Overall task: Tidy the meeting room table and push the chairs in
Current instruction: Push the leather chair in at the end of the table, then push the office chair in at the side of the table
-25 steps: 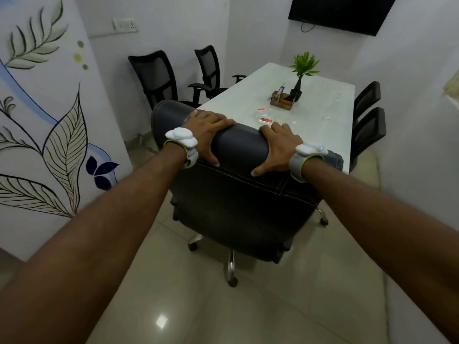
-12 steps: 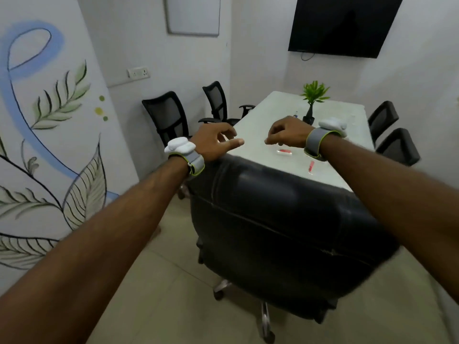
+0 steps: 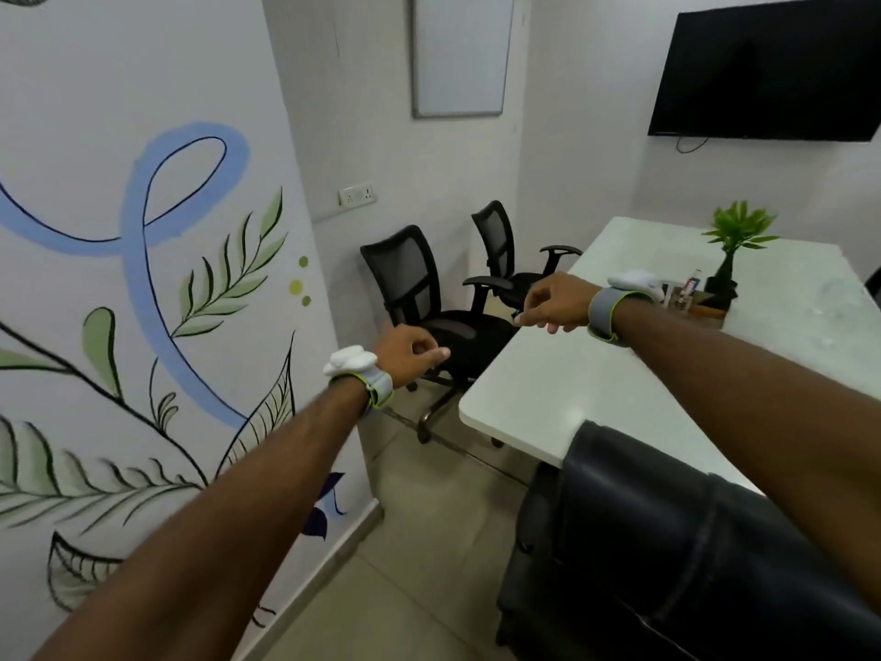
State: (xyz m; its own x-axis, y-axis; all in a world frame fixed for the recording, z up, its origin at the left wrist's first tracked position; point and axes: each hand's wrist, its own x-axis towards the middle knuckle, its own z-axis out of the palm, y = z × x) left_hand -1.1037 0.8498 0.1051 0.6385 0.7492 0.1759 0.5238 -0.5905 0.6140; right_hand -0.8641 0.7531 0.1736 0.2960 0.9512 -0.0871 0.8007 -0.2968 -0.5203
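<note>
Leather chair (image 3: 643, 541) sits tucked against the counter (image 3: 572, 374) end. Near mesh chair (image 3: 410, 283) and far mesh chair (image 3: 496, 231) stand out from it: 2 apparently left to push. Left hand (image 3: 410, 350) and right hand (image 3: 558, 302) hover loosely curled, empty.

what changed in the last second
Both hands let go of the back of the black leather chair; the left hand and right hand now hang in the air, holding nothing, nearer the mesh chairs. The chair stays at the table; plant and mesh chairs unmoved.
</note>
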